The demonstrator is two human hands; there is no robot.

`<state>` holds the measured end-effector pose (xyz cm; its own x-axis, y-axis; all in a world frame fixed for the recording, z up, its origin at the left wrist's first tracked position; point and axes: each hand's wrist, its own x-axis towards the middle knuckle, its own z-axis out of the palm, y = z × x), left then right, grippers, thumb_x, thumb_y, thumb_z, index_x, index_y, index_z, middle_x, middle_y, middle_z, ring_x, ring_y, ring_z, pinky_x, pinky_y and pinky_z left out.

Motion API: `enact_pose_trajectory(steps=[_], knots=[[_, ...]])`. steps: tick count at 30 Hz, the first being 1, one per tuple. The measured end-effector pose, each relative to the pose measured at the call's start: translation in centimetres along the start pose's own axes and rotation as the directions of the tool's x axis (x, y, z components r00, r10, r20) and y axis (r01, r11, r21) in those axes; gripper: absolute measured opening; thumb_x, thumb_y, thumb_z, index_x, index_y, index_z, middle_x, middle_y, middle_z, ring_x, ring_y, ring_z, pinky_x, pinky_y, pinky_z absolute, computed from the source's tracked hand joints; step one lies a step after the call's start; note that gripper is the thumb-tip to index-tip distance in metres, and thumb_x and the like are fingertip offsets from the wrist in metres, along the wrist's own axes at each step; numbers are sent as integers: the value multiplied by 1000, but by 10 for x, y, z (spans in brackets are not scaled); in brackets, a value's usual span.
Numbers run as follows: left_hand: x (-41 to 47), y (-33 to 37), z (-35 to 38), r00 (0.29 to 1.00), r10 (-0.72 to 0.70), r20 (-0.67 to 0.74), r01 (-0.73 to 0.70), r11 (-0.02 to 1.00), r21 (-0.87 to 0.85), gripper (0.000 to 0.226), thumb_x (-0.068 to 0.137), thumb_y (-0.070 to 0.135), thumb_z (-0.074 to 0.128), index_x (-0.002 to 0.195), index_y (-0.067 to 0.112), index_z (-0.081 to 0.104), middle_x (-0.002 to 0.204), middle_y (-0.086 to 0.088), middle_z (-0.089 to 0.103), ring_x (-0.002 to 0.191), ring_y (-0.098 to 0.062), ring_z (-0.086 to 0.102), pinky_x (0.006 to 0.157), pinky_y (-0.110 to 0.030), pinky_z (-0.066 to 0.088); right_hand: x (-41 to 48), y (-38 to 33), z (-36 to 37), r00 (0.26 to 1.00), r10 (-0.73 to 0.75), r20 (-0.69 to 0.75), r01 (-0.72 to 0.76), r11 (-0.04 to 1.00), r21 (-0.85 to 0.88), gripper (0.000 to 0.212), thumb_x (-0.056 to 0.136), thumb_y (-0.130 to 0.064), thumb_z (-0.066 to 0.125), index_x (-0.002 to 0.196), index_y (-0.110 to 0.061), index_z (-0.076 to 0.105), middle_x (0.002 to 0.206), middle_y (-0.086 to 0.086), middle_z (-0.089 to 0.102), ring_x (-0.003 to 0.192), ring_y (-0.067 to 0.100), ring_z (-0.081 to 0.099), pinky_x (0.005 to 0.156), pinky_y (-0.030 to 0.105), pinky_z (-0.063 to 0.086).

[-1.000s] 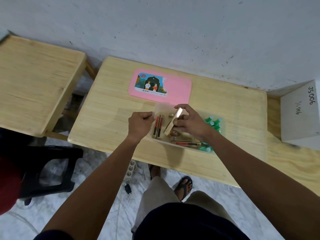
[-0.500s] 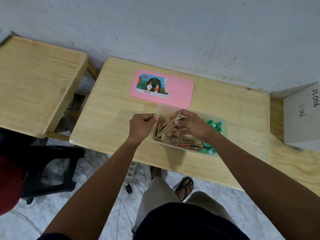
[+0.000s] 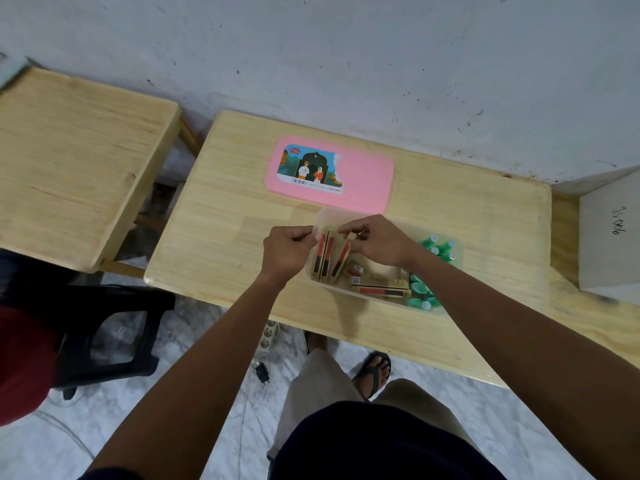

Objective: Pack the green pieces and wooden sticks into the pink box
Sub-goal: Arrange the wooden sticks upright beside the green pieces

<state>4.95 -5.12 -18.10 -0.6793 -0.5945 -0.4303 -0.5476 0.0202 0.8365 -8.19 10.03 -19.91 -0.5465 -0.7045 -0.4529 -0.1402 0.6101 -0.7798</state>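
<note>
A translucent box [image 3: 367, 296] sits near the front edge of the wooden table [image 3: 239, 237]. Its pink lid [image 3: 367, 178] lies flat behind it. Inside, several wooden sticks with red stripes [image 3: 379, 291] lie at the left and middle, and several green pieces [image 3: 420, 293] fill the right end. My left hand [image 3: 285, 252] pinches the box's left rim. My right hand [image 3: 377, 244] reaches over the box and holds the top end of one wooden stick [image 3: 341, 259], which stands tilted next to two upright sticks [image 3: 322, 254].
A second wooden table [image 3: 76, 161] stands to the left, with a black plastic stool [image 3: 114, 337] below it. A white carton [image 3: 613, 237] rests at the right edge. The wall runs close behind the table. My legs and a sandalled foot [image 3: 375, 372] are under the front edge.
My right hand has brought the stick down from above the box and leftward into it, setting it beside the two upright sticks. My left hand has stayed on the rim.
</note>
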Motion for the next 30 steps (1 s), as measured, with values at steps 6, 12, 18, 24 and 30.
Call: enact_pose_trajectory(steps=[6,12,18,24,30], knots=[[1,0,0,1000,4,1,-4,1000,12,27,84,25,76,109,15,74,110,0,74,99,-6,67,93,-34,55,-6,-2,25,986,-9,-167,5,1000,-25,31,83,-1,62,106,-20,71,103,-2,70,87,18,65,79,26,51],[0,1,0,1000,21,4,-21,999,29,27,85,24,75,110,15,74,109,-1,74,96,-5,67,91,-31,55,-1,1,37,956,65,-286,-84,995,-55,30,83,-8,68,112,-15,69,109,7,72,96,24,67,92,37,54],[-1,2,1,1000,5,-15,-4,999,33,27,85,23,75,110,14,74,107,-1,75,97,-9,69,92,-34,56,-8,-6,38,956,-53,-289,-31,960,-279,27,83,-14,69,109,-17,74,100,8,76,93,28,70,86,38,55],[-8,3,7,993,79,-91,-63,984,169,27,87,22,72,112,16,74,110,-2,74,98,-13,69,93,-28,52,-27,-1,10,959,-42,-279,-16,979,-204,29,78,-14,71,107,-16,75,101,5,76,85,19,70,88,35,55],[-24,13,35,726,650,226,-615,465,637,28,83,12,64,107,23,74,103,2,68,97,-24,56,80,-34,49,-62,4,-30,998,-8,56,36,854,-519,31,79,-19,72,110,-18,73,107,0,73,90,15,63,76,24,45]])
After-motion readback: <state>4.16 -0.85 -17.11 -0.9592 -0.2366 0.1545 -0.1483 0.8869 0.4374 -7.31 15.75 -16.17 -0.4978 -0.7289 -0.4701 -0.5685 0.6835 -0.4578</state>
